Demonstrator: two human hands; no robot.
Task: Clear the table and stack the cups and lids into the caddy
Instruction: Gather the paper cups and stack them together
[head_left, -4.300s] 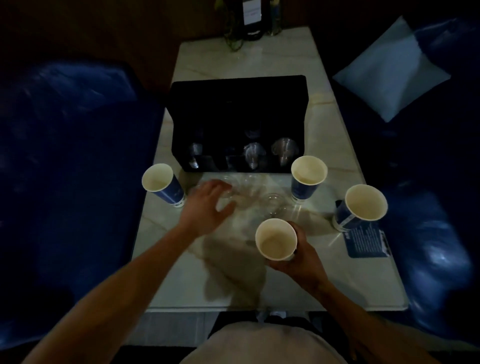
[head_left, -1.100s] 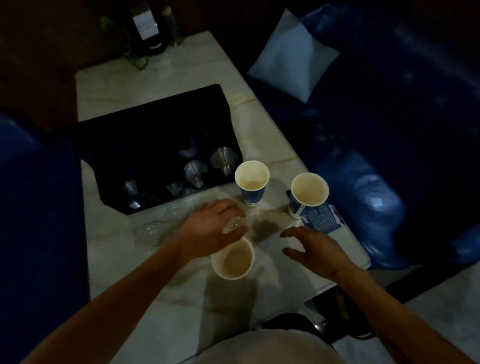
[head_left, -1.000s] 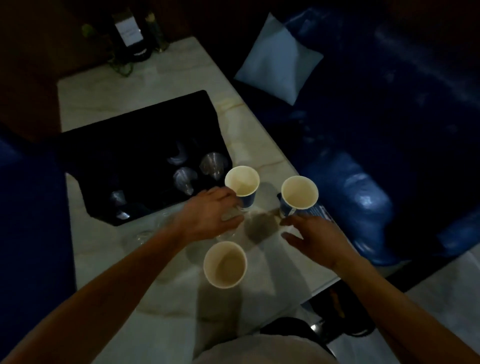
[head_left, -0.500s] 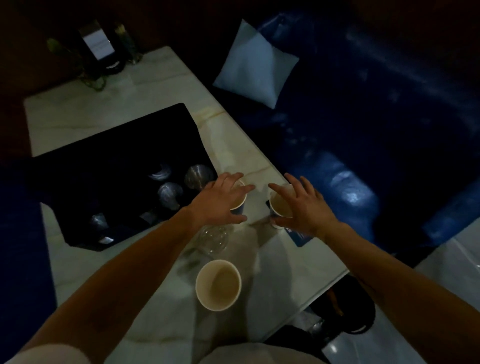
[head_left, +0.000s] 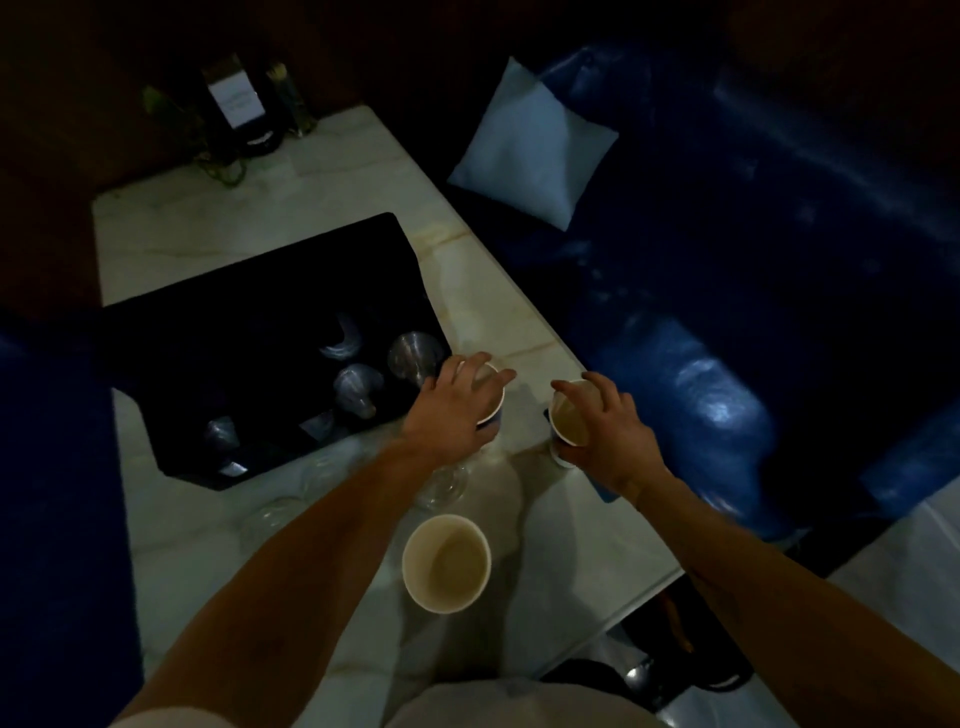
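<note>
1. While both of my arms reach across the pale table (head_left: 519, 312), my left hand (head_left: 457, 410) lies over the mouth of the cup by the caddy (head_left: 493, 402), fingers spread and curved down round its rim, taking hold from above.
2. My right hand (head_left: 605, 431) wraps the cup at the table's right edge (head_left: 569, 423) from its far side, fingers and thumb curled about the wall just under the rim.
3. A third cup (head_left: 447, 561) stands free near my body, well apart from both hands.
4. All three cups stand upright, mouths up, long axis vertical. The right-hand one looks slightly tipped toward me, though I cannot be sure.
5. The black caddy (head_left: 249, 332) sits just left of my left hand. Shiny, clear shapes show in its compartments, too dim to name.
6. Clear lids (head_left: 441, 483) lie on the table by my left forearm, faint in this light.
7. Handling, as I judge it: paper cups are light and thin-walled. They crush under a hard squeeze, so the stiff rolled rim or the wall just below it is the place to hold.
8. Tapered cups should nest mouth-up, one dropped straight down into another along the shared vertical axis.
9. The lids are probably slick and flexible, best pinched at the edge.
</note>
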